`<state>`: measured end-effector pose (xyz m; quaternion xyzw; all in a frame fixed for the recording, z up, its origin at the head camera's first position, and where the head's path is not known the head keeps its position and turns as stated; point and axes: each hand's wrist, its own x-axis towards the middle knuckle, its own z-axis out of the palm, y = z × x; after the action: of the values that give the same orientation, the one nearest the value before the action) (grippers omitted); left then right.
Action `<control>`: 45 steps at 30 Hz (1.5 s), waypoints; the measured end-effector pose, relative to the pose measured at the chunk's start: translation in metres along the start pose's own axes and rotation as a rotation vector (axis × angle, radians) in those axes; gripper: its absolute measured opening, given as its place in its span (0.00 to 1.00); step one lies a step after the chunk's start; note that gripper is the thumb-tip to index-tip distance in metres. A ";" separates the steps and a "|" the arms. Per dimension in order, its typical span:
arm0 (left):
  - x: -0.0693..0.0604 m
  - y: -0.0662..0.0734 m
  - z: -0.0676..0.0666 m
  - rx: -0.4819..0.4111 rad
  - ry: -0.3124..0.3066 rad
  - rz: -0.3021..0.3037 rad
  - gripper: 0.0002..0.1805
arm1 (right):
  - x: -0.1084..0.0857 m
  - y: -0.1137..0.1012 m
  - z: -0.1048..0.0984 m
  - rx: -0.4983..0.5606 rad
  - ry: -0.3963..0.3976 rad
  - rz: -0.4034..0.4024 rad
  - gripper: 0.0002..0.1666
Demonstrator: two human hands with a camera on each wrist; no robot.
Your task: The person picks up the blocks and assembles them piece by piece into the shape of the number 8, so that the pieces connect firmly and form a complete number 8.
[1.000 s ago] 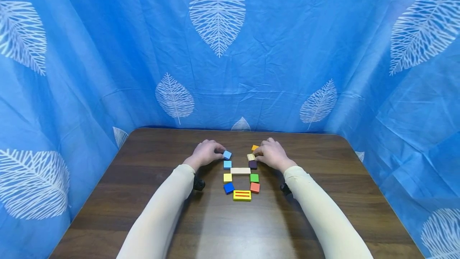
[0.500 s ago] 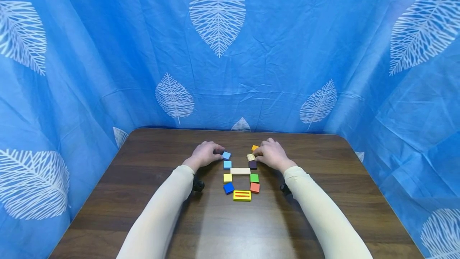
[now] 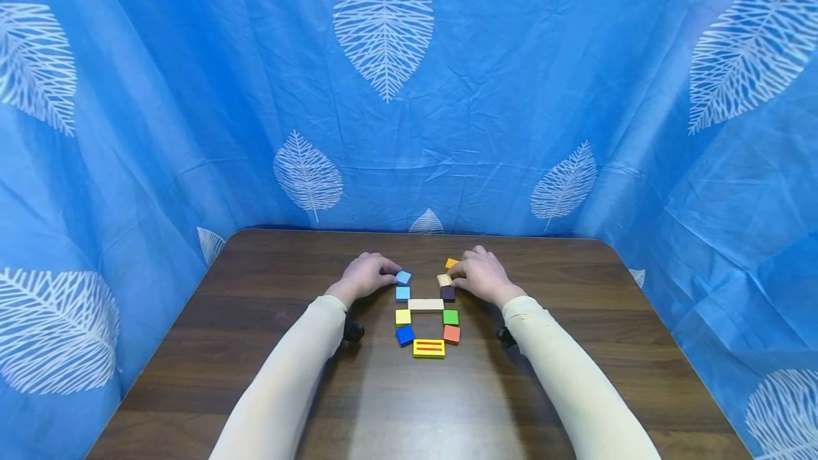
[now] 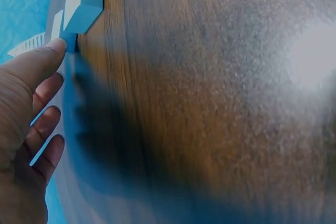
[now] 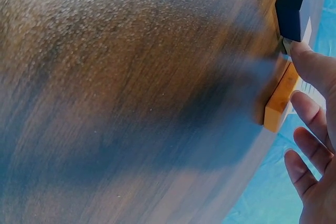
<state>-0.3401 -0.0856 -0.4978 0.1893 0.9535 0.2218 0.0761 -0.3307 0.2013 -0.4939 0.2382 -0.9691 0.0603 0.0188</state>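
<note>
My left hand (image 3: 364, 275) pinches a light blue block (image 3: 403, 278) at the upper left of an outline of small blocks. In the left wrist view the thumb (image 4: 56, 45) lies against that block; the index finger is hidden behind. A second light blue block (image 3: 402, 294) sits just below it. My right hand (image 3: 482, 277) has thumb and index finger at a striped beige block (image 3: 444, 280), the thumb (image 5: 307, 61) touching it in the right wrist view. An orange block (image 5: 281, 98) lies beyond, near the fingers, and a dark block (image 3: 448, 294) lies just nearer.
Lower in the outline are a long cream block (image 3: 425, 305), a yellow block (image 3: 403, 317), a green block (image 3: 450, 317), a blue block (image 3: 405, 336), a red-orange block (image 3: 451, 334) and a yellow block with red stripes (image 3: 429, 348). Blue leaf-print cloth (image 3: 473, 105) hangs behind the brown table (image 3: 255, 289).
The left hand has turned the light blue block a little and shifted it slightly; it now sits marginally closer to the block below. The right hand stays in place. The head view shifts slightly.
</note>
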 end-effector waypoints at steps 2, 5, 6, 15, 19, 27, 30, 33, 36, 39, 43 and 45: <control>0.001 0.000 0.001 -0.003 -0.002 0.002 0.16 | 0.000 0.000 0.000 -0.003 0.002 0.003 0.14; 0.001 0.001 0.002 -0.010 -0.008 -0.004 0.16 | 0.001 0.001 0.002 -0.009 0.000 0.010 0.14; 0.001 0.000 0.002 -0.012 -0.010 -0.007 0.16 | 0.002 0.001 0.002 -0.012 0.003 0.010 0.14; 0.001 0.000 0.004 -0.050 -0.024 -0.028 0.16 | 0.002 0.002 0.005 -0.014 0.004 0.020 0.14; 0.000 0.001 0.004 -0.053 -0.022 -0.034 0.17 | 0.002 0.002 0.005 -0.017 0.002 0.020 0.14; 0.000 0.000 0.007 -0.056 -0.006 -0.030 0.16 | 0.003 0.001 0.005 -0.007 -0.002 0.026 0.14; 0.001 0.000 0.008 -0.058 -0.001 -0.029 0.16 | 0.002 0.002 0.004 -0.010 0.003 0.020 0.14; 0.001 0.000 0.008 -0.062 0.000 -0.028 0.16 | 0.002 0.001 0.004 -0.011 0.007 0.015 0.14; 0.001 0.000 0.007 -0.058 0.001 -0.025 0.16 | 0.002 0.001 0.003 -0.013 0.007 0.013 0.14; 0.000 0.001 0.007 -0.048 0.000 -0.022 0.16 | 0.002 0.001 0.004 -0.016 0.007 0.012 0.14; -0.001 0.001 0.006 -0.054 -0.003 -0.024 0.16 | 0.002 0.002 0.004 -0.018 0.009 0.009 0.14; -0.001 0.001 0.006 -0.063 -0.004 -0.027 0.16 | 0.002 0.001 0.004 -0.016 0.011 0.008 0.14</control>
<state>-0.3372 -0.0825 -0.5026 0.1744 0.9484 0.2504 0.0867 -0.3328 0.2013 -0.4976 0.2339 -0.9704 0.0540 0.0256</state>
